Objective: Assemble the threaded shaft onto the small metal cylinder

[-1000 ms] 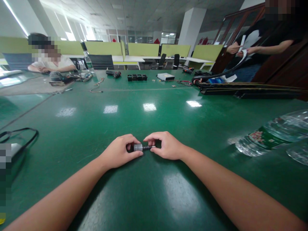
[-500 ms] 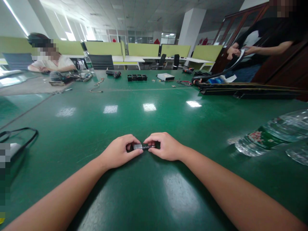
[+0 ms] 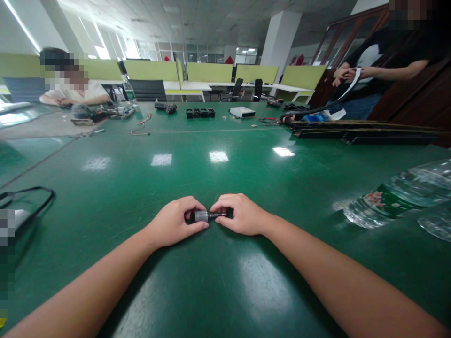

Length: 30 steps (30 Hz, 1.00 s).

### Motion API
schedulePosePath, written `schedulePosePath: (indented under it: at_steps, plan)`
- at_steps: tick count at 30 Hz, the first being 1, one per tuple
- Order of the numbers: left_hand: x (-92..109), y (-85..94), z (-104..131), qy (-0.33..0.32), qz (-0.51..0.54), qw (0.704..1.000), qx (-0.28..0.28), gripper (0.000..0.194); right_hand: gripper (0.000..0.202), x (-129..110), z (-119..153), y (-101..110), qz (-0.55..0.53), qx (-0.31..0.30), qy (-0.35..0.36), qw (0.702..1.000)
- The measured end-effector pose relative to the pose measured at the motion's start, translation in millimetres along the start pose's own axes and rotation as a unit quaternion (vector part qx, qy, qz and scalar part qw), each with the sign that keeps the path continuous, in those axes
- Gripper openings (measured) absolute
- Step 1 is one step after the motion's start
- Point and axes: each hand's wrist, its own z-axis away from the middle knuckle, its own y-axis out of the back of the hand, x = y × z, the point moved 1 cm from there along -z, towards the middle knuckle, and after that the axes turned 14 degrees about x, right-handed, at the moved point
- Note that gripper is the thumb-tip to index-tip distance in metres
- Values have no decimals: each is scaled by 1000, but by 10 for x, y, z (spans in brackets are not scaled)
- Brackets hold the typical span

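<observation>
A small metal part point(image 3: 201, 216), with a silver cylinder at its left and a dark threaded shaft at its right, lies level between my hands, low over the green table point(image 3: 225, 173). My left hand point(image 3: 179, 220) holds the cylinder end, its thumb in front and its fingers behind. The thin shaft end is pinched between the thumb and fingers of my right hand point(image 3: 243, 213). Both hands rest close together near the middle of the view, fingertips almost meeting.
Plastic bottles point(image 3: 391, 202) lie at the right. A black cable point(image 3: 45, 190) loops at the left. Farther back are black fans point(image 3: 200, 113), a white box point(image 3: 242, 112), a power drill point(image 3: 166, 108) and dark rails point(image 3: 366, 131). Two people are beyond the table.
The silver cylinder has shifted or turned slightly in my left fingers and shows more of its side. My hands have barely moved. At the right, the other person's hands and strip moved slightly.
</observation>
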Motion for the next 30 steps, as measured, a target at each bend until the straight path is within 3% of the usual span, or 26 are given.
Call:
schedulePosePath:
  at_steps: [30]
  plan:
    - [23,8,-5,3,-9,1000,9,27,15,-15,-4,-7,-3,-13,3,1000]
